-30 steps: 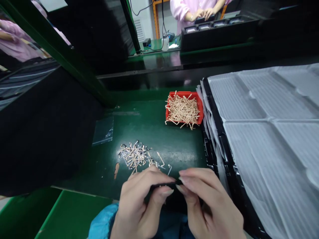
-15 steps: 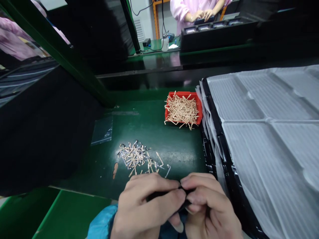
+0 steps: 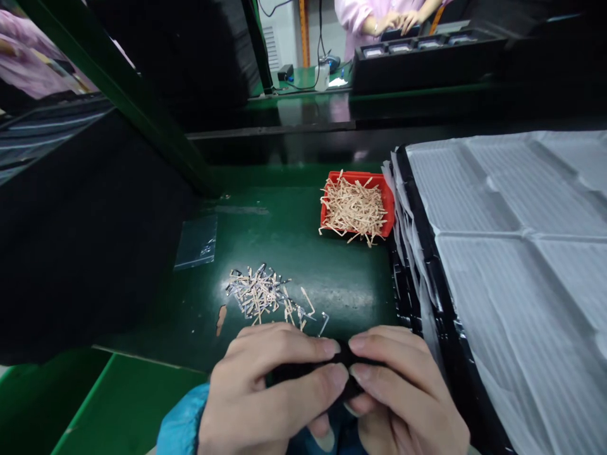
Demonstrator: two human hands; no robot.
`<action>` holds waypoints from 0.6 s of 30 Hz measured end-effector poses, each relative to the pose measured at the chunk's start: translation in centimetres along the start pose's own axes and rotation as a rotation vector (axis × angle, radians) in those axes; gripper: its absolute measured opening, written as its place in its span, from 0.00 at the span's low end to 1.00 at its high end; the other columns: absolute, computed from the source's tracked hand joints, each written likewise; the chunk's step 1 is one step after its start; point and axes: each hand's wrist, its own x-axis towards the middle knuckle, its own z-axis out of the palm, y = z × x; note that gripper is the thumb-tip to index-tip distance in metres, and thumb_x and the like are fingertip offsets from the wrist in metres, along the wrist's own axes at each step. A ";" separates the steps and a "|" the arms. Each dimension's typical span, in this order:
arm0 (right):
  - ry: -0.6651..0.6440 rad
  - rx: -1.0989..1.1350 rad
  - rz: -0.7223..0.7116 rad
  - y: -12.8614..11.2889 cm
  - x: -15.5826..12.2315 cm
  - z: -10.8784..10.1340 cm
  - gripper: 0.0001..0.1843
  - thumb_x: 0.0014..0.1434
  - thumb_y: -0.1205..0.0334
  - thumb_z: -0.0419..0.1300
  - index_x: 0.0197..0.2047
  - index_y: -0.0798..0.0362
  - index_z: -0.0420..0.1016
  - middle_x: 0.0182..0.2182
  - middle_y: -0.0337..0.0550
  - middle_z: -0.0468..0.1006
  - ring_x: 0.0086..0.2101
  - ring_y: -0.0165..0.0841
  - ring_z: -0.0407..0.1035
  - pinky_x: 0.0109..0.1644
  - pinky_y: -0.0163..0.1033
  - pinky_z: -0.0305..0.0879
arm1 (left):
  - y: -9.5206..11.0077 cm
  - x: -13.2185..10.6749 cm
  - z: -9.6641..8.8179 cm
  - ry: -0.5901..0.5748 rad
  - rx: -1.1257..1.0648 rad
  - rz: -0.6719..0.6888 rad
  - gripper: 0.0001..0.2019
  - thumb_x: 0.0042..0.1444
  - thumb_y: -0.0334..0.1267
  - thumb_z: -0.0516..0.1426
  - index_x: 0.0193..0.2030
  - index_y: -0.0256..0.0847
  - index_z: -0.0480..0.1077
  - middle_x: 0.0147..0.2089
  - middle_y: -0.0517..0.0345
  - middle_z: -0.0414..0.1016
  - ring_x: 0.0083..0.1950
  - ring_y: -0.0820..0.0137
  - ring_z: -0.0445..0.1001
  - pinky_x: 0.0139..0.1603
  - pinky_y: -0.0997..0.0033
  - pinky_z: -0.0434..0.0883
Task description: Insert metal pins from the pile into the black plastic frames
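The left hand [image 3: 270, 385] and the right hand [image 3: 403, 388] both grasp a small black piece [image 3: 344, 361] from either side, fingers curled firmly around it, just near of the heap of thin tan strips [image 3: 258, 294].

Red plastic bin [image 3: 358, 175] heaped with tan paper strips [image 3: 353, 208], on a green tabletop [image 3: 341, 272]. Closer in, a loose scatter of strips and small metal bits [image 3: 258, 292]; off to the left, a flat clear plastic bag [image 3: 196, 243]. At right, white ribbed liner [image 3: 516, 253] in a black-edged tray [image 3: 443, 297]. Far beyond, a pink-sleeved co-worker [image 3: 358, 16] at a black compartment tray [image 3: 427, 57].
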 end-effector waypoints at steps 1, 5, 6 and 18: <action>-0.019 -0.015 -0.008 0.0 0.0 0.0 0.08 0.65 0.74 0.63 0.34 0.56 0.77 0.35 0.44 0.84 0.35 0.32 0.81 0.37 0.38 0.82 | -0.2 -0.1 -0.1 0.011 -0.004 0.041 0.10 0.74 0.38 0.58 0.42 0.39 0.79 0.34 0.57 0.87 0.31 0.72 0.86 0.34 0.76 0.82; -0.047 -0.071 -0.011 -0.4 0.1 0.4 0.11 0.58 0.82 0.61 0.31 0.58 0.75 0.33 0.44 0.83 0.36 0.31 0.79 0.38 0.39 0.80 | -1.3 -1.4 0.6 0.060 -0.176 0.006 0.05 0.71 0.30 0.60 0.46 0.36 0.80 0.31 0.58 0.84 0.33 0.71 0.86 0.33 0.78 0.81; -0.046 -0.082 -0.009 -0.4 0.1 0.5 0.12 0.58 0.83 0.61 0.31 0.57 0.74 0.32 0.44 0.82 0.35 0.31 0.78 0.38 0.39 0.80 | -1.5 -1.7 0.8 0.043 -0.221 -0.019 0.06 0.69 0.26 0.61 0.47 0.36 0.80 0.30 0.58 0.83 0.34 0.70 0.86 0.34 0.78 0.81; 0.238 -0.049 0.200 -1.6 0.2 4.0 0.20 0.52 0.90 0.51 0.30 0.55 0.71 0.28 0.39 0.73 0.29 0.29 0.68 0.29 0.37 0.68 | -1.6 -1.5 2.3 -0.001 -0.394 -0.262 0.14 0.64 0.18 0.56 0.44 0.36 0.81 0.32 0.54 0.81 0.29 0.72 0.79 0.27 0.77 0.77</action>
